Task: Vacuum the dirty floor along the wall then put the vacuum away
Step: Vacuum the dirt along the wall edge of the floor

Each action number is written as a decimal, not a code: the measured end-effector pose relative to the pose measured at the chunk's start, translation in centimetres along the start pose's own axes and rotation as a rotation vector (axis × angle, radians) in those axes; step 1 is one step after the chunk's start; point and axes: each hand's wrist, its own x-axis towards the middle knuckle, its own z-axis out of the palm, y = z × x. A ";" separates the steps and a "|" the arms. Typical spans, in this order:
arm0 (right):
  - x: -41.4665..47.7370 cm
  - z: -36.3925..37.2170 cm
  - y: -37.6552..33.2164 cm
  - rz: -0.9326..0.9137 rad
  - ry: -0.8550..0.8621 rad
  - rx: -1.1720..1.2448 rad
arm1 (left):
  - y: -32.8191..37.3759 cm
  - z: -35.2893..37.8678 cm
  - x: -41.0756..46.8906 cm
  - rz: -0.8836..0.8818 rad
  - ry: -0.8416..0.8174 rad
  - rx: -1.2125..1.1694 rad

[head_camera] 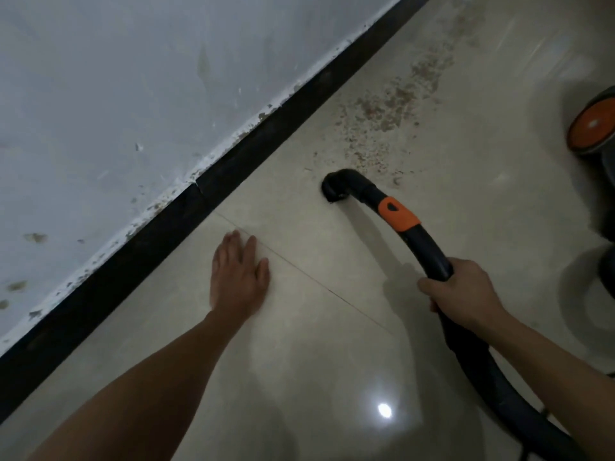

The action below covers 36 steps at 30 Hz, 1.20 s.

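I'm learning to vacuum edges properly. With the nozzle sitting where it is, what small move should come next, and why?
Probably push the nozzle forward into the brown dirt, which starts just beyond it and runs on beside the baseboard. The right hand grips the hose, and the floor near the left hand looks clean.

The floor (299, 361) was glossy beige tile, crossed by a thin grout line (319, 281) and edged by black skirting (166, 227). Brown dirt (392, 104) lay scattered in a band near the skirting. The nozzle (334, 189) of the hose (429, 247) sat mouth-down on the tile just short of the dirt. The left hand (238, 277) lay flat on the tile by the grout line. The vacuum (595, 128) stood at the right edge.
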 end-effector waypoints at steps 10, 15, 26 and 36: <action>2.9 2.1 -4.1 -0.042 -0.084 0.101 | 0.0 0.1 0.2 0.010 -0.010 0.022; 2.9 1.6 -3.5 -0.041 -0.028 0.009 | 0.1 0.2 0.0 0.001 -0.006 0.039; 10.7 4.7 -10.5 0.075 -0.030 0.290 | -0.1 0.3 0.1 0.013 0.012 0.065; 4.1 6.9 -10.3 -0.071 -0.170 0.167 | -0.1 0.4 0.0 0.018 0.006 0.060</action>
